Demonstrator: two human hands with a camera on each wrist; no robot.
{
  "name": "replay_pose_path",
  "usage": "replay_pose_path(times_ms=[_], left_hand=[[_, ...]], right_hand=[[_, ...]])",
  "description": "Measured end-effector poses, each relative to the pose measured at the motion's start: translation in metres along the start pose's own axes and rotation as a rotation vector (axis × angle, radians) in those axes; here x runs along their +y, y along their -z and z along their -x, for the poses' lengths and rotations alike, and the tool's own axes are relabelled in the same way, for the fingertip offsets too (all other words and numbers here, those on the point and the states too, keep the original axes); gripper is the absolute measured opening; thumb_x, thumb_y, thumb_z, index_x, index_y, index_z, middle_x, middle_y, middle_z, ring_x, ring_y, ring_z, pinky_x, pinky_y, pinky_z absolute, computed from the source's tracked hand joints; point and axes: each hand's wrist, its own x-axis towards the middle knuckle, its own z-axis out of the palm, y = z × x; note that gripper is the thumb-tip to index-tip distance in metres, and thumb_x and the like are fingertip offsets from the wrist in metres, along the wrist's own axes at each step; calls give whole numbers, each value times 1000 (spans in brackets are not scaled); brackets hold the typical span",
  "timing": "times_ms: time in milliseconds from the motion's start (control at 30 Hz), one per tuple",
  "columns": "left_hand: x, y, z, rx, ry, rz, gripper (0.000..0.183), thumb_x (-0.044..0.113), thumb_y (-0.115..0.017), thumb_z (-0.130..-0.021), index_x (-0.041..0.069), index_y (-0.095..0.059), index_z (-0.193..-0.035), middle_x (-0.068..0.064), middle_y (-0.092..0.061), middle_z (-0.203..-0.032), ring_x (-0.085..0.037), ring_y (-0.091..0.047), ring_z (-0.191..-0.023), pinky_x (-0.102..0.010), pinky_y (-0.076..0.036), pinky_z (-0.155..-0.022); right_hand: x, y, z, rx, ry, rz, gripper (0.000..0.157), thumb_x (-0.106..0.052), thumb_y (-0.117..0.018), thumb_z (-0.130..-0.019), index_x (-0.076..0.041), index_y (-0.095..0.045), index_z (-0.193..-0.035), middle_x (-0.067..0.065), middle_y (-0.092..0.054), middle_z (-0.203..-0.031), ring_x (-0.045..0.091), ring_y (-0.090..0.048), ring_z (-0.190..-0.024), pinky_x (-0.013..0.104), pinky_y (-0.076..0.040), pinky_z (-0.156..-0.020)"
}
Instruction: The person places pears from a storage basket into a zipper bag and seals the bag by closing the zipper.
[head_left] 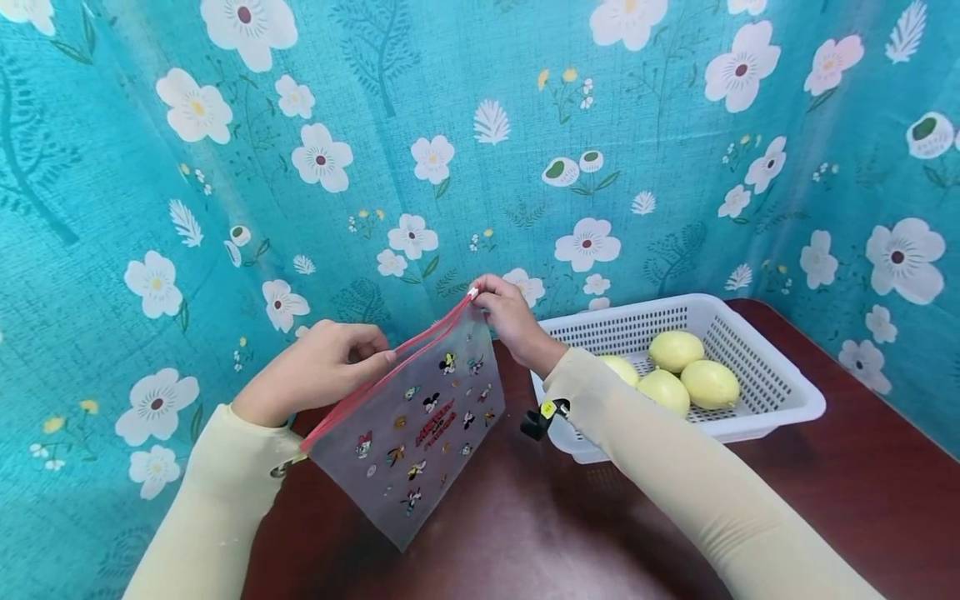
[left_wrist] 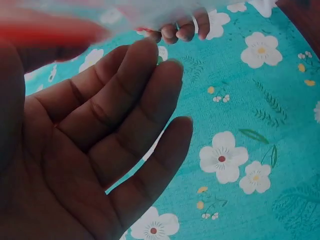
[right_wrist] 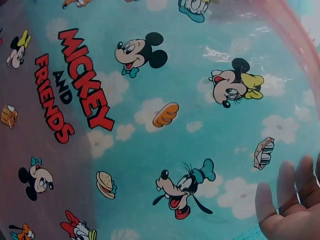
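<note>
A translucent zip pouch (head_left: 442, 417) with a red zip edge and cartoon prints hangs slanted over the table. My right hand (head_left: 510, 317) pinches its upper right corner, at the white zip slider (head_left: 473, 292). Along the red edge, my left hand (head_left: 322, 367) is on the far side with its thumb by the zip. Its fingers (left_wrist: 145, 115) are loosely bent, and nothing shows between them in the left wrist view. Printed characters on the pouch (right_wrist: 150, 150) fill most of the right wrist view, and the right hand's fingers (right_wrist: 295, 195) show at its lower right.
A white perforated basket (head_left: 780, 375) stands on the right of the dark red table (head_left: 495, 533), holding several pale yellow round fruits (head_left: 710, 384). The right forearm passes in front of its near left corner. A teal flowered curtain (head_left: 480, 192) hangs behind and around the table.
</note>
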Motion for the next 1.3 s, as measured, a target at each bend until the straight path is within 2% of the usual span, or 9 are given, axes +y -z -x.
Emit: replay_pose_path(times_ms=[267, 333, 400, 500, 600, 700, 800, 1067, 1300], left_hand=[[3, -6, -8, 27, 4, -101, 10, 19, -61, -91, 18, -65, -82, 5, -49, -53, -14, -47, -47, -31, -38, -44], [3, -6, -9, 31, 38, -123, 9, 19, -61, -91, 19, -67, -83, 6, -51, -53, -15, -50, -47, -31, -40, -44], [3, -6, -10, 43, 67, -144, 9, 19, -61, -91, 18, -68, -84, 5, -53, -53, -15, -51, -47, -32, -42, -45], [2, -4, -13, 72, 97, -164, 10, 19, -62, -91, 16, -68, -84, 3, -51, -51, -16, -47, -44, -32, -40, -43], [4, -3, -18, 97, 112, -173, 9, 18, -62, -90, 14, -68, -84, 1, -46, -50, -18, -43, -42, -32, -37, -41], [7, -1, -22, 112, 128, -178, 10, 17, -61, -90, 13, -67, -83, -1, -44, -50, -18, -40, -40, -32, -34, -39], [9, 0, -28, 134, 149, -204, 10, 17, -61, -89, 11, -66, -84, -2, -43, -50, -19, -39, -40, -32, -33, -39], [9, 3, -36, 145, 205, -254, 13, 19, -62, -91, 8, -69, -93, -3, -45, -53, -19, -43, -44, -33, -35, -41], [8, -3, -35, 168, 186, -289, 14, 19, -61, -91, 8, -69, -88, -2, -41, -49, -19, -39, -41, -33, -32, -40]], right_hand=[[-2, 5, -4, -32, 48, 139, 15, 2, -43, -96, 1, -56, -103, 13, -57, -99, 23, -54, -96, 38, -45, -87], [-10, 7, -4, -35, 68, 217, 21, 3, -44, -96, -1, -57, -111, 13, -58, -109, 26, -55, -99, 38, -48, -75], [-21, 8, -3, -36, 117, 332, 28, 3, -47, -94, -7, -60, -116, 8, -58, -120, 23, -54, -108, 36, -48, -74], [-39, 4, 3, -71, 237, 519, 33, 4, -52, -90, -14, -65, -114, -3, -57, -127, 16, -49, -119, 36, -48, -80], [-51, -6, 9, -176, 440, 669, 31, 7, -57, -86, -13, -71, -104, -6, -62, -119, 11, -47, -122, 35, -40, -99], [-56, -17, 13, -300, 626, 784, 28, 9, -59, -83, -10, -72, -97, -3, -66, -109, 13, -51, -112, 33, -41, -97], [-54, -26, 15, -378, 733, 886, 28, 10, -59, -82, -10, -71, -96, -3, -67, -101, 14, -53, -105, 29, -42, -93], [-48, -36, 14, -431, 767, 1049, 34, 8, -55, -80, -12, -71, -103, -5, -67, -102, 15, -54, -103, 30, -42, -92], [-43, -38, 18, -487, 837, 1149, 31, 3, -52, -81, -15, -73, -95, -3, -63, -98, 17, -53, -97, 33, -43, -84]])
